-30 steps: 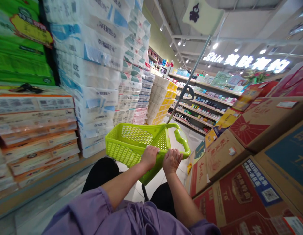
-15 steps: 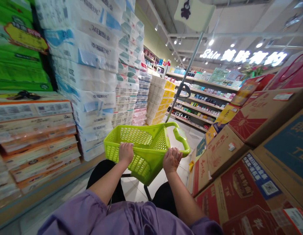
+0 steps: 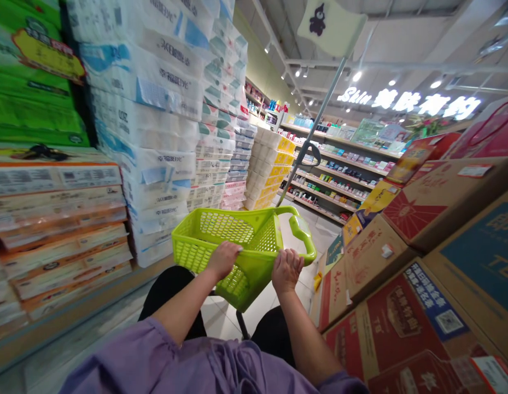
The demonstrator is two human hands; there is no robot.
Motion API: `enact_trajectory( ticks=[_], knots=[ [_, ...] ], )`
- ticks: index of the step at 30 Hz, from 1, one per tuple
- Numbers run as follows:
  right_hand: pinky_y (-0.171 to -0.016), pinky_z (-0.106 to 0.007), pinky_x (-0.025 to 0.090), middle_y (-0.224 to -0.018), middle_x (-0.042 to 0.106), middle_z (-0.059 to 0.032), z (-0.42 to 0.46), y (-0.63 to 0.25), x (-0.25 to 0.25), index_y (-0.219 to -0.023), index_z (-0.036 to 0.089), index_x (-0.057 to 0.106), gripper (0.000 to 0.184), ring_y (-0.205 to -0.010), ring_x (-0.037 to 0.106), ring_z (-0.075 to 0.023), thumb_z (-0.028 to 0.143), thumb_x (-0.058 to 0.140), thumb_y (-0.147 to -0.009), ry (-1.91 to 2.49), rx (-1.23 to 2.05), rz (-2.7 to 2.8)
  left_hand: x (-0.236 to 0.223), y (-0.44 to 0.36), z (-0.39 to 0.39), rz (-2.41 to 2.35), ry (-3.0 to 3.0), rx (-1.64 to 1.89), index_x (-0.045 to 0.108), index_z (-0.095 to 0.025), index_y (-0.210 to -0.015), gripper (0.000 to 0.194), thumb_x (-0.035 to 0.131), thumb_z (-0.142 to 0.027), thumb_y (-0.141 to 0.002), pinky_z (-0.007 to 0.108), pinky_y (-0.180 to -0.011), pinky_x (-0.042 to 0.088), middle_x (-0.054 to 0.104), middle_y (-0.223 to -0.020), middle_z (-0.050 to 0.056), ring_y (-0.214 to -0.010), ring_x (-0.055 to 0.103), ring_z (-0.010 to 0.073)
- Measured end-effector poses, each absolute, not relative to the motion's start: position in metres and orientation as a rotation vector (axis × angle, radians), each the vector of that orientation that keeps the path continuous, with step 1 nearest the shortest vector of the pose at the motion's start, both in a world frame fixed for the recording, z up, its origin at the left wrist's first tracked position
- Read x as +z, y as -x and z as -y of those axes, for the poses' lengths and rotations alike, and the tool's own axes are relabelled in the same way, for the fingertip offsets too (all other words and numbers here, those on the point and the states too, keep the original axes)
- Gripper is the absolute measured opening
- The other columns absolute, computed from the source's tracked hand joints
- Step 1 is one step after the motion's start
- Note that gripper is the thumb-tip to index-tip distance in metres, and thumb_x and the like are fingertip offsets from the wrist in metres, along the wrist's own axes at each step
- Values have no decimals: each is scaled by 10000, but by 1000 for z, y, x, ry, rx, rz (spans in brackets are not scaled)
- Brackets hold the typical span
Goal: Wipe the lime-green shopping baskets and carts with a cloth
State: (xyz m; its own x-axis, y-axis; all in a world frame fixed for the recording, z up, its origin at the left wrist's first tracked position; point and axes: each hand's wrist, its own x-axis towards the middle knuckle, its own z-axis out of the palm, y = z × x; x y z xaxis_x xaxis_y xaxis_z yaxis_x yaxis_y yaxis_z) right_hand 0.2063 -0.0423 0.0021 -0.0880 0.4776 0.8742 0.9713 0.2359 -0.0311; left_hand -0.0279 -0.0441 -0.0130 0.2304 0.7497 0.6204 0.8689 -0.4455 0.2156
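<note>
In front of my lap is a lime-green plastic shopping basket [image 3: 249,279] with perforated walls, tilted in view on a dark frame. My left hand [image 3: 225,260] is at the middle of its near rim, fingers curled over the edge and tips partly hidden. Further right, my right hand [image 3: 287,268] wraps around the same rim, close to the looped green handle [image 3: 302,232]. The part of the basket's inside that shows holds nothing I can make out. A grey pole [image 3: 321,112] with a pale bear-print flag [image 3: 331,27] rises beyond the basket.
Wrapped tissue packs [image 3: 163,131] are stacked high on the left, beside green packages [image 3: 32,109]. Cardboard cartons [image 3: 418,317] line the right side closely. Beyond the tiled aisle stand stocked shelves [image 3: 339,158] under a lit sign [image 3: 426,101].
My left hand has slid right along the basket's near rim, closer to my right hand. My right hand keeps its place on the rim. The view has shifted slightly.
</note>
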Motion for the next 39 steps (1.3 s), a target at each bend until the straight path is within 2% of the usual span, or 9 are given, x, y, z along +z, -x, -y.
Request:
enact_trajectory(
  ticks=[6, 12, 16, 19, 22, 25, 29, 34, 39],
  knots=[
    [-1065, -474, 208, -1072, 626, -116, 45, -201, 3, -1036, 146, 633, 286, -1187, 431, -266, 220, 368, -957, 1392, -702, 1663, -26, 105, 45, 1901, 1879, -928, 628, -149, -959, 287, 356, -234, -928, 463, -1068, 340, 657, -992, 121, -1030, 566, 253],
    [-1061, -481, 207, -1076, 617, -124, 42, -191, 3, -1031, 149, 636, 301, -1185, 431, -276, 210, 350, -957, 1397, -662, 1686, -3, 25, 43, 1816, 2138, -976, 631, -145, -1007, 302, 341, -185, -931, 431, -1010, 401, 672, -993, 111, -992, 583, 235],
    [-1054, -486, 206, -1087, 618, -130, 42, -188, 3, -1046, 149, 632, 304, -1185, 422, -279, 219, 348, -962, 1402, -653, 1710, 21, -41, 44, 1466, 2511, -1070, 587, -163, -1150, 313, 367, -168, -927, 369, -1031, 410, 656, -1136, 78, -1076, 565, 192],
    [-1053, -473, 214, -1091, 624, -125, 45, -188, 5, -1066, 148, 627, 298, -1182, 427, -275, 220, 355, -967, 1402, -669, 1734, 29, -54, 44, 1308, 2610, -1072, 558, -175, -1211, 342, 405, -157, -906, 388, -1065, 387, 629, -1207, 75, -1140, 541, 192],
    [-1056, -461, 215, -1094, 631, -116, 47, -190, 6, -1075, 155, 629, 288, -1182, 436, -265, 216, 368, -970, 1389, -692, 1738, 15, -25, 42, 1392, 2568, -1048, 567, -197, -1196, 334, 398, -162, -910, 377, -1038, 408, 639, -1179, 63, -1111, 553, 187],
    [-1062, -457, 215, -1106, 630, -113, 47, -192, 6, -1079, 157, 630, 277, -1183, 440, -260, 215, 383, -967, 1380, -708, 1728, -10, 29, 41, 1664, 2300, -1061, 612, -198, -1073, 281, 365, -216, -938, 402, -1001, 423, 666, -1055, 65, -1018, 581, 199],
    [-1067, -467, 217, -1088, 628, -112, 46, -191, 4, -1061, 152, 634, 276, -1187, 441, -263, 206, 382, -961, 1383, -697, 1688, -25, 68, 40, 1833, 1932, -1104, 617, -170, -1003, 278, 357, -240, -938, 469, -1055, 360, 651, -1032, 106, -1054, 553, 247],
    [-1061, -472, 226, -1069, 631, -115, 44, -187, 4, -1049, 146, 635, 281, -1179, 442, -265, 201, 375, -957, 1378, -716, 1664, -11, 10, 41, 1786, 2072, -1086, 612, -166, -992, 280, 340, -180, -931, 440, -1013, 389, 651, -983, 94, -978, 558, 232],
    [-1053, -472, 233, -1063, 633, -116, 44, -189, 4, -1043, 150, 634, 281, -1170, 442, -267, 211, 373, -962, 1368, -749, 1684, 12, -54, 43, 1533, 2370, -1061, 570, -166, -1146, 310, 360, -141, -919, 397, -1012, 398, 648, -1092, 83, -1040, 553, 213]
  ],
)
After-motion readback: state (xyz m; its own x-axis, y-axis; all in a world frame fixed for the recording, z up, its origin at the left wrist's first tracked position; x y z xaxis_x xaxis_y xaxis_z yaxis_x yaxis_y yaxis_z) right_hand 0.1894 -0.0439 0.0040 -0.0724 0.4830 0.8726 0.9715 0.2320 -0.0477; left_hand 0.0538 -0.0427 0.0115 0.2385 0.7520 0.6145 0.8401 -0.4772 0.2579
